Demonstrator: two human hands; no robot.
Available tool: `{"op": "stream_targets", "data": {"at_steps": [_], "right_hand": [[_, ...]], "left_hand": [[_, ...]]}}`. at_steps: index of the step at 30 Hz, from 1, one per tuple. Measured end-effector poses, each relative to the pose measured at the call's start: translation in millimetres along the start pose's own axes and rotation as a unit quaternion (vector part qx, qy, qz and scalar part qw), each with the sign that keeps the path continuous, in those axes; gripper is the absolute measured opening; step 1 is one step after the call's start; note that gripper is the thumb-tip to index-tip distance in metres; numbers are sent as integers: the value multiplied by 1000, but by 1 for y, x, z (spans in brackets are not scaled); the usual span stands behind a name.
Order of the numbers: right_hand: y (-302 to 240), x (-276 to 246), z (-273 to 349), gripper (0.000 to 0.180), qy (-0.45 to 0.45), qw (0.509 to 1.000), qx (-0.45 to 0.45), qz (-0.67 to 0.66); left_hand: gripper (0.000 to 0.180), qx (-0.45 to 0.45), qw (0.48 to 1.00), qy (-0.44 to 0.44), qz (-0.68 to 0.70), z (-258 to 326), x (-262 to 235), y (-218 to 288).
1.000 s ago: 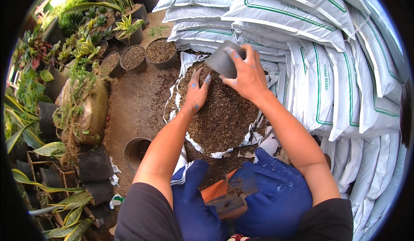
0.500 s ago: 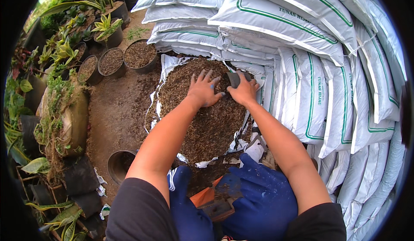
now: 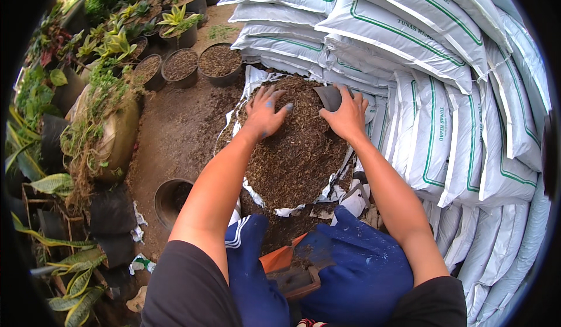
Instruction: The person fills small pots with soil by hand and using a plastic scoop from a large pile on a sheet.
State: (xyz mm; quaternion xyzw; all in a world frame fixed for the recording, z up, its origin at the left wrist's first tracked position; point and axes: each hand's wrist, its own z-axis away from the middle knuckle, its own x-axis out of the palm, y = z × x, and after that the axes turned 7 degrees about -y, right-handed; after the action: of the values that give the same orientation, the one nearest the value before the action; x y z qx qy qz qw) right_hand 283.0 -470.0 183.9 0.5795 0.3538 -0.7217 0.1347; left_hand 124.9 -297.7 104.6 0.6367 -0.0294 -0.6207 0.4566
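A heap of brown, crumbly potting mix (image 3: 289,166) fills an opened white sack (image 3: 255,195) whose torn rim is rolled down around it. On the heap's far left side lies my left hand (image 3: 264,112), fingers spread and holding nothing, with bluish-grey smudges on the skin. My right hand (image 3: 350,116), at the far right of the heap, grips a dark grey, slightly curved flat piece (image 3: 329,98) between thumb and fingers. The lower edge of that piece meets the mix; its exact kind I cannot tell.
White sacks with green lines (image 3: 429,131) are stacked high behind and to the right. Black pots of mix (image 3: 220,64) stand at the far left, near leafy potted plants (image 3: 117,46). Another black pot (image 3: 173,201) lies tilted beside my left arm. An orange-edged tray-like thing (image 3: 297,281) sits between my knees.
My hands have moved apart: the left went left across the heap, the right slightly right with the dark grey piece. The whole view has shifted a little.
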Motion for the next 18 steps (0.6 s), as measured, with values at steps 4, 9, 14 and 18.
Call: {"op": "stream_targets", "data": {"at_steps": [4, 9, 14, 18], "right_hand": [[-39, -30, 34, 84, 38, 990, -135, 26], [-43, -33, 29, 90, 105, 968, -226, 33], [1, 27, -27, 99, 145, 986, -65, -57], [55, 50, -39, 105, 107, 974, 170, -108]], "left_hand": [[68, -21, 999, -1, 34, 24, -9, -36], [72, 19, 996, 10, 84, 32, -9, -51], [78, 9, 992, 29, 126, 10, -5, -48], [76, -22, 995, 68, 65, -17, 8, -20]]}}
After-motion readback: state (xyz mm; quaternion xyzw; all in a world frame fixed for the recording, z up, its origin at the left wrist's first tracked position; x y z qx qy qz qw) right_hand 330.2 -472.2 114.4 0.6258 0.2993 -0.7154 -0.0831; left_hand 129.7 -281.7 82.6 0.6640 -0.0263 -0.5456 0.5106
